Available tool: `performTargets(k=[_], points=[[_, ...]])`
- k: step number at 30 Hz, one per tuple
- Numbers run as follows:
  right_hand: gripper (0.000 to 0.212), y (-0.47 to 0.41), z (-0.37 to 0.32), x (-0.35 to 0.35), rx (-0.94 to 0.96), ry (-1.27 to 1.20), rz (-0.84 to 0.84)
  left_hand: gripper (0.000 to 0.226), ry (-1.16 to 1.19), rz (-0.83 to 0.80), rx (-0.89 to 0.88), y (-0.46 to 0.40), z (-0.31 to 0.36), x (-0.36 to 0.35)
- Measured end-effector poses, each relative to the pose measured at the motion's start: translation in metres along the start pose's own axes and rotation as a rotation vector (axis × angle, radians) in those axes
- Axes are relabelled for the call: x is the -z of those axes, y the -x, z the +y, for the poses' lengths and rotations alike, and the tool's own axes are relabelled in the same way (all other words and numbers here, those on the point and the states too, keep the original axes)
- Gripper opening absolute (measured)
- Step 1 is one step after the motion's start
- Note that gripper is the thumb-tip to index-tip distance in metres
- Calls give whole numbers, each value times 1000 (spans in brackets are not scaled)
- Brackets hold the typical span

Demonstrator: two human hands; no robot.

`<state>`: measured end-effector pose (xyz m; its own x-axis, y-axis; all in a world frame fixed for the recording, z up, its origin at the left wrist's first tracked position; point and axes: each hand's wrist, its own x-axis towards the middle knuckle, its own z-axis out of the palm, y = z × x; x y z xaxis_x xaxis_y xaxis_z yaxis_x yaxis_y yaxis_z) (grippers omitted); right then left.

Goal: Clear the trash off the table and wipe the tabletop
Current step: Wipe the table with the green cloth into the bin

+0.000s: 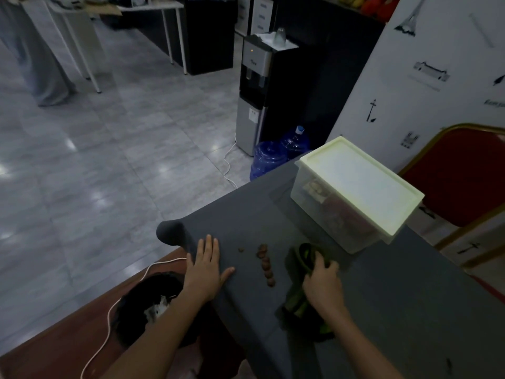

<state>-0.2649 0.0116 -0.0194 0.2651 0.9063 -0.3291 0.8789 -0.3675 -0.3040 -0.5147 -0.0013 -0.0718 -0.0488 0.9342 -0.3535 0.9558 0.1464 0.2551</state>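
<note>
A dark grey cloth covers the table (382, 310). Several small brown scraps (266, 265) lie in a curved line on it, with one more piece (241, 250) to their left. My left hand (206, 266) rests flat and open at the table's left edge, left of the scraps. My right hand (323, 285) grips a dark green wiping cloth (303, 285) bunched on the tabletop, just right of the scraps. A bin lined with a black bag (147, 305) stands on the floor below the left edge.
A clear plastic box with a pale lid (360, 184) stands at the table's far side. A red chair (461, 176) is behind it on the right. A white cable (109, 318) runs past the bin. A water dispenser (257, 86) and blue bottles (270, 157) stand beyond.
</note>
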Motion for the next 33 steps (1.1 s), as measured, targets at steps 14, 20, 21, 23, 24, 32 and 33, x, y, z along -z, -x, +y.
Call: performTargets(k=[14, 20, 21, 23, 24, 32, 33], points=[[56, -25, -139, -24, 172, -289, -67, 69, -65, -40, -96, -2, -21, 5], [50, -28, -86, 48, 253, -164, -36, 69, -65, -66, -89, -2, -21, 6], [50, -25, -73, 57, 279, -106, -12, 69, -61, -67, -88, -1, -20, 7], [52, -23, -51, 65, 291, 59, 45, 69, -54, -69, -88, -1, -19, 7], [55, -24, -40, 62, 272, 146, 67, 69, -48, -68, -89, -1, -19, 6], [81, 9, 4, -37, 272, 385, -68, 73, 4, 28, -74, 5, -21, -6], [79, 9, -4, -35, 235, 371, -68, 80, 32, 60, -77, 9, -22, -10]])
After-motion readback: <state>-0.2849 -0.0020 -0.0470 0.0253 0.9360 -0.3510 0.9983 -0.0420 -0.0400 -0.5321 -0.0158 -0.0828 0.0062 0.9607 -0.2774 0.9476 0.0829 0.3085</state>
